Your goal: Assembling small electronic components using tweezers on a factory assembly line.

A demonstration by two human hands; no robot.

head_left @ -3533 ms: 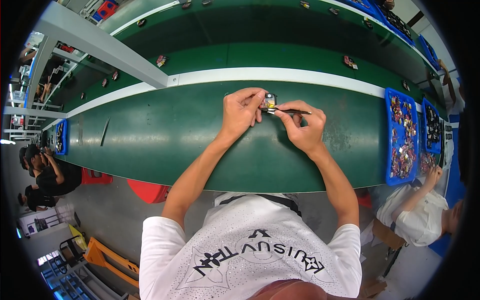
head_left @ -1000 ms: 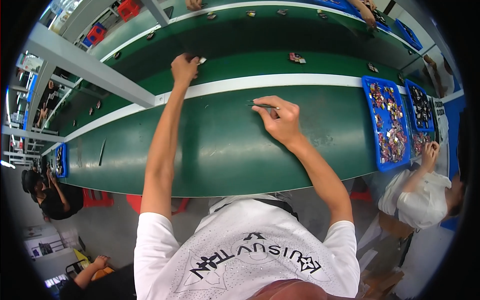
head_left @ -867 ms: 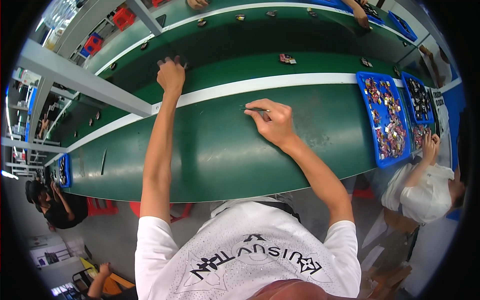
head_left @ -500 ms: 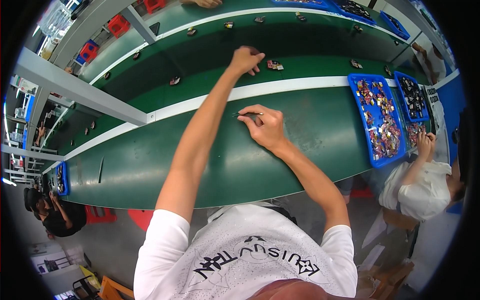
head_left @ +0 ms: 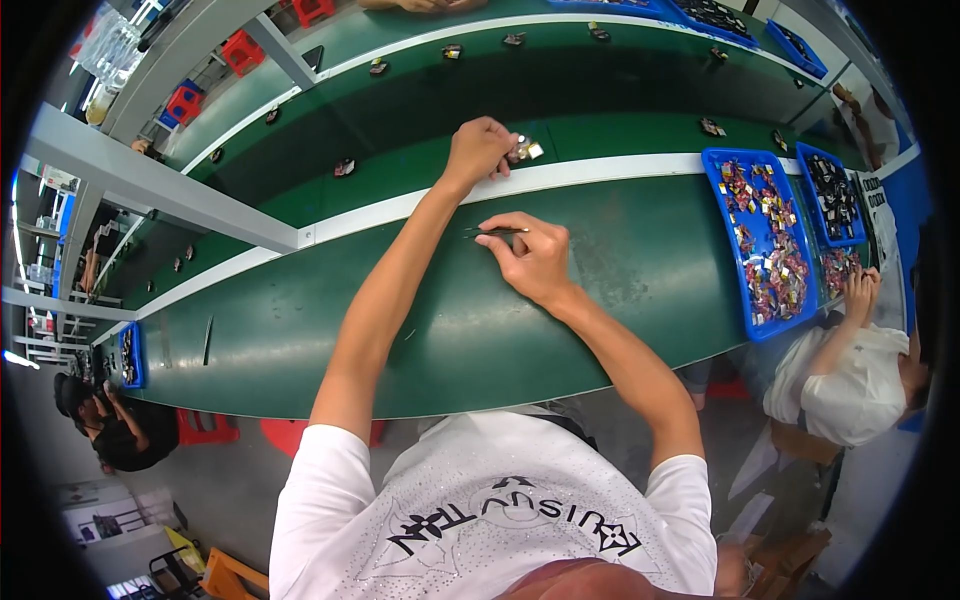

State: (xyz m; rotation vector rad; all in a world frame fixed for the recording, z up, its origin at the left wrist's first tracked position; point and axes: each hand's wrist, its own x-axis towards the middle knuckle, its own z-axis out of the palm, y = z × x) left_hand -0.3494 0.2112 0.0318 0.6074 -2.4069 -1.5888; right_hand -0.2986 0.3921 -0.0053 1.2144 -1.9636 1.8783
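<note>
My left hand (head_left: pixel 478 155) reaches over the white rail to the near green belt. Its fingers are closed on a small part with pale and yellow patches (head_left: pixel 526 149), blurred, so its exact kind does not show. Above the green worktop (head_left: pixel 640 270), nearer to me, my right hand (head_left: pixel 532 255) is closed around slim tweezers (head_left: pixel 503 231). The tips of the tweezers point left, with nothing visible between them.
To the right stand a blue tray (head_left: pixel 752 328) of small colourful parts and another blue tray (head_left: pixel 852 240) of black parts. A co-worker (head_left: pixel 845 375) sits beside them. A thin strip (head_left: pixel 208 340) lies on the left worktop. Small parts (head_left: pixel 345 167) dot the belts.
My left hand has come back toward me and closed on the small part, which lay on the belt before. My right hand has stayed in place with the tweezers.
</note>
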